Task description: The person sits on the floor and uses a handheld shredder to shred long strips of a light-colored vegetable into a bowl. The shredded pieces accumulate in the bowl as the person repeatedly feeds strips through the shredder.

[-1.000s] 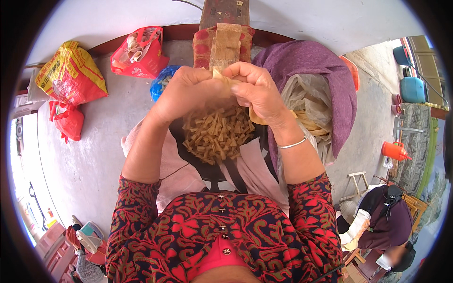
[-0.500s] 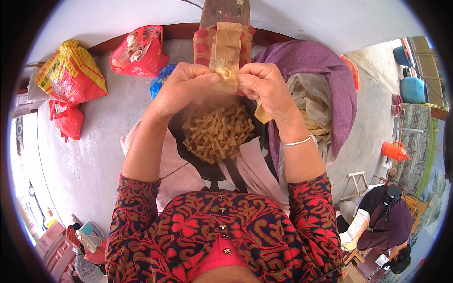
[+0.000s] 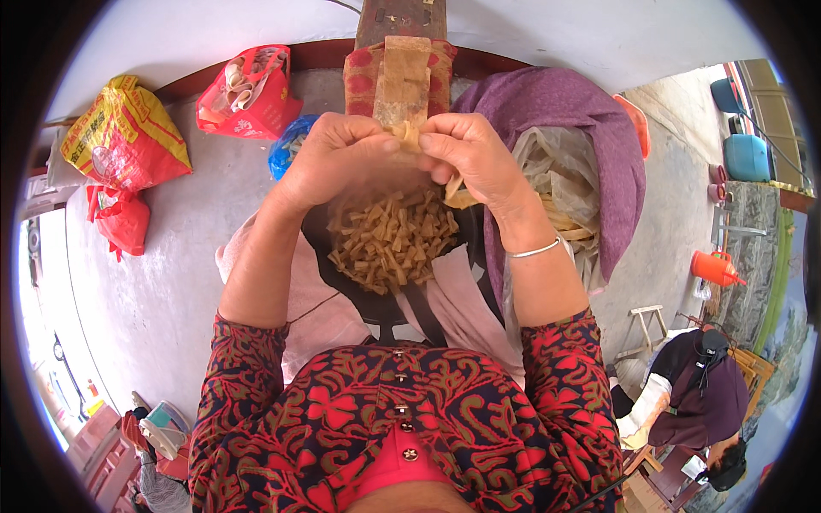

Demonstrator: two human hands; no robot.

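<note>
My left hand (image 3: 340,152) and my right hand (image 3: 475,161) both pinch a pale yellowish, flexible strip (image 3: 406,137) at the lower end of a wooden board (image 3: 406,73), which lies over a red spotted cloth (image 3: 362,81). A loose tail of strip (image 3: 457,195) hangs below my right fingers. Beneath my hands, a black pan (image 3: 469,235) holds a heap of small folded brown pieces (image 3: 389,244), slightly hazy at the top. Pink cloths (image 3: 466,312) drape around the pan's near side.
At right, a purple cloth (image 3: 616,197) wraps a translucent bag (image 3: 560,171) of strips. Red bags (image 3: 244,107), a yellow sack (image 3: 124,128) and a blue bag (image 3: 291,150) stand ahead and left. An orange kettle (image 3: 714,269) is far right; a co-worker (image 3: 697,393) sits at lower right.
My hands moved slightly apart and now sit a little closer again, still on the strip. The dangling tail has shifted left and up with my right hand.
</note>
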